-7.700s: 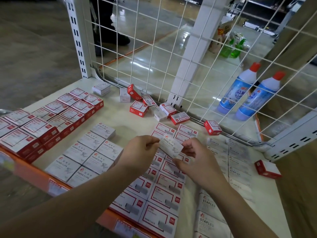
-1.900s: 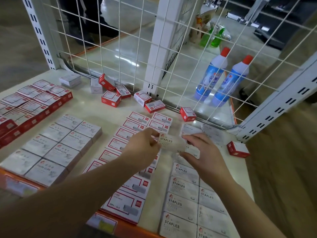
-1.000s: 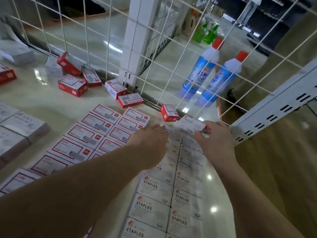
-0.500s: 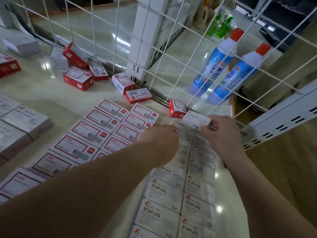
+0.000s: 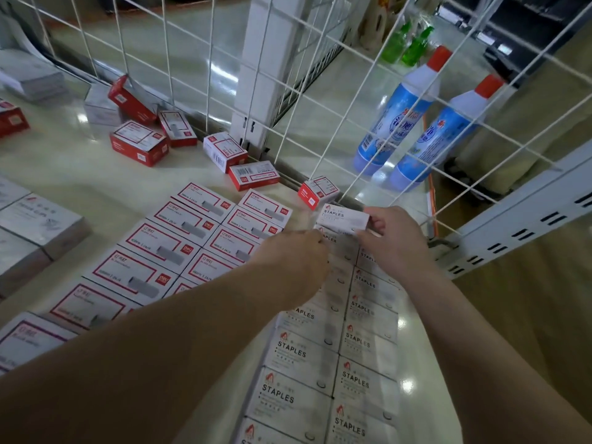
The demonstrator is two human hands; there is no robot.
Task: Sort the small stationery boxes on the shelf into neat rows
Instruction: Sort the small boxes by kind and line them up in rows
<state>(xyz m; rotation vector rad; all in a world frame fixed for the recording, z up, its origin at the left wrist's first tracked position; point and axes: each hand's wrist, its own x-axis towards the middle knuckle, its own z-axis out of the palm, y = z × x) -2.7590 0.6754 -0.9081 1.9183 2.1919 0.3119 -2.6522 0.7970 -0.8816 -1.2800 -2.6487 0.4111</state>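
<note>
The right hand (image 5: 395, 241) holds a small white staples box (image 5: 342, 217) by its right end, with the thumb and fingers (image 5: 378, 224) pinched on it. The box sits at the far end of two rows of white staples boxes (image 5: 323, 347) that run down the shelf (image 5: 80, 174) toward the person. It is tilted a little and is just beside a small red box (image 5: 317, 190) that lies by the wire fence (image 5: 320, 91). The left hand (image 5: 294, 267) is over the left row, near the held box, with its fingers curled down. I cannot tell if it holds anything, because the back of the hand hides the fingertips. To the left of the white rows are two rows of white boxes with red frames (image 5: 179, 245), lying flat and close together. Further left are some grey boxes (image 5: 38, 219), a bit blurry. At the back of the shelf, near the fence, a few loose red boxes (image 5: 141, 145) lie this way and that, some on their sides. Behind the fence stand two blue bottles with red caps (image 5: 416, 113) on a shiny floor. Two small green bottles (image 5: 407, 46) stand further back.
</note>
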